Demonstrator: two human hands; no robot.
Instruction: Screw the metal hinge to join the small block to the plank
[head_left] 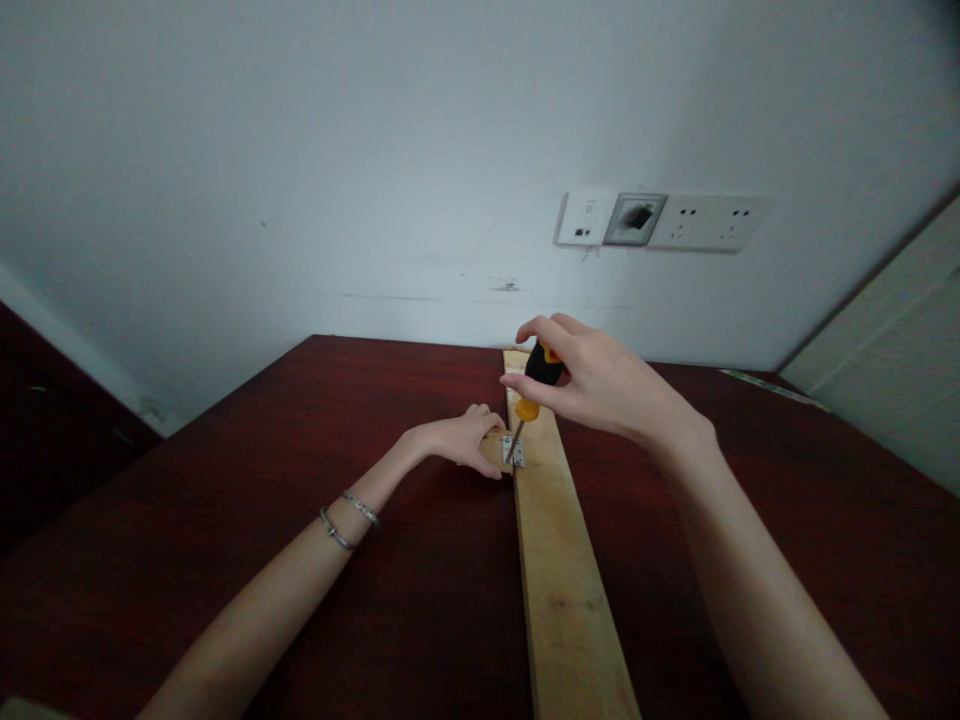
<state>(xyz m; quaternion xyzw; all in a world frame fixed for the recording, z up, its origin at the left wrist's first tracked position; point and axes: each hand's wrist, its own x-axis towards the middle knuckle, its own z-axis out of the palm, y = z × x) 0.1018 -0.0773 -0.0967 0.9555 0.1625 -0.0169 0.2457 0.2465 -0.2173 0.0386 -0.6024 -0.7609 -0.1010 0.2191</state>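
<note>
A long pale wooden plank [559, 570] lies lengthwise on the dark red table [225, 520]. A small metal hinge [517, 452] sits at the plank's left edge, joining it to a small wooden block [495, 447]. My left hand [461, 440] is closed around that block, holding it against the plank. My right hand [592, 385] grips the black and orange handle of a screwdriver [534, 385] from above. The screwdriver's shaft points down onto the hinge.
A white wall rises behind the table, with a row of wall sockets [664, 220] above the plank's far end. A pale cabinet panel [892, 370] stands at the right. Two thin bracelets [349, 520] circle my left wrist.
</note>
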